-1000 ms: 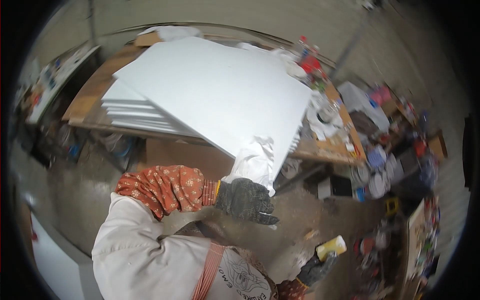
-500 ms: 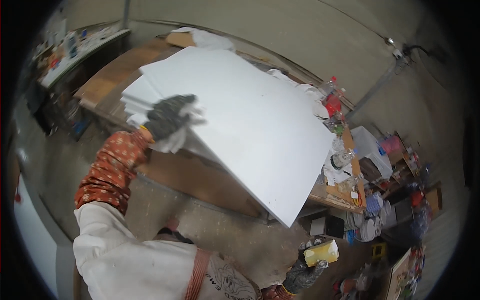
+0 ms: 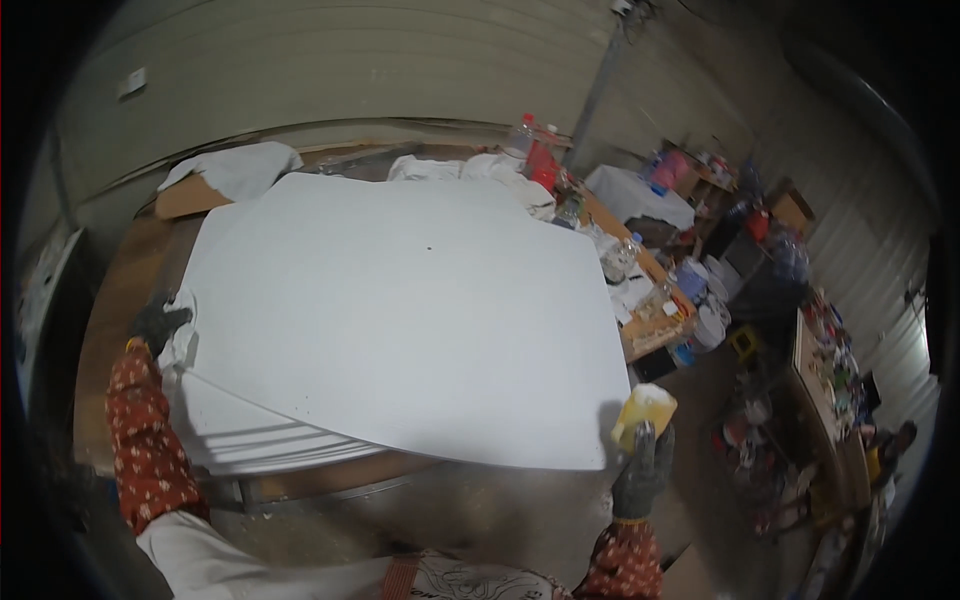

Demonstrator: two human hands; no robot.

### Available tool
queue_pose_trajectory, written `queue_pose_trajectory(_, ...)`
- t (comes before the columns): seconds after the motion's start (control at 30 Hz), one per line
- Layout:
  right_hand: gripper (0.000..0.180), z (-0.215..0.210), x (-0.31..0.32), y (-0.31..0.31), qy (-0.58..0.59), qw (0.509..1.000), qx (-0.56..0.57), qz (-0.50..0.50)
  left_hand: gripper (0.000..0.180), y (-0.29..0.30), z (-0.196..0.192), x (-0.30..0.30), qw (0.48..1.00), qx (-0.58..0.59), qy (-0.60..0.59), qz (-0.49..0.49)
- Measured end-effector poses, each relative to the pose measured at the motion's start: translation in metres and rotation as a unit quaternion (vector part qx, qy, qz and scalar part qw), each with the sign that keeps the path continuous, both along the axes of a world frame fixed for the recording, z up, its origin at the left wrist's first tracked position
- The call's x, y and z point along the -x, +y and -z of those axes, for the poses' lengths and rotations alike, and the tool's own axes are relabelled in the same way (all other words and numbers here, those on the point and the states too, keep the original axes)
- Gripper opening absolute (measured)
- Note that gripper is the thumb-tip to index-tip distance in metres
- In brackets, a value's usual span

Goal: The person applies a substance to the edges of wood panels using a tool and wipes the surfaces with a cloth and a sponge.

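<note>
A large white panel (image 3: 400,320) lies flat on top of a stack of similar white panels (image 3: 260,437), turned askew to those below. My left hand (image 3: 160,325), in a dark grey glove, is at the panel's left edge, closed on a crumpled white cloth (image 3: 181,345). My right hand (image 3: 645,475), gloved the same way, grips a yellow sponge (image 3: 645,412) with a whitish top. The sponge is beside the panel's near right corner; whether it touches the panel I cannot tell.
A brown wooden board (image 3: 120,330) shows under the stack at left. Beyond the panel are white cloths (image 3: 500,172) and a red-capped bottle (image 3: 523,133). A clear bottle (image 3: 622,258) lies on the cluttered right edge. At far right, a person (image 3: 885,450) is near another bench.
The view has swung round, and the panel now lies more squarely before me. My left hand has shifted to its left edge with the cloth. My right hand has brought the sponge up beside the panel.
</note>
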State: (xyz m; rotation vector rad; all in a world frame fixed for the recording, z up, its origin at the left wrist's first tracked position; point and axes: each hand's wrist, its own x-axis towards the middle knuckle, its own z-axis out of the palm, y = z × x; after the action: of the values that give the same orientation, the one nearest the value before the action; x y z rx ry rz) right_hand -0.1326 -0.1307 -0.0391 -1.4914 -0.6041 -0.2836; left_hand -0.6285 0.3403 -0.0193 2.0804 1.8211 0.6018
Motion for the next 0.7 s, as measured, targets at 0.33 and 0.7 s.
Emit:
queue_pose_trajectory(0.33,0.047,0.011,-0.009,0.036,0.024,0.999,0.009,-0.047,0.054,0.008,0.045,0.052,0.998,-0.038,-0.056,-0.005)
queue_pose_trajectory(0.7,0.043,0.006,-0.04,0.063,0.043,0.986,0.032,-0.16,0.047,-0.158,0.033,0.097,0.985,0.046,-0.028,-0.161)
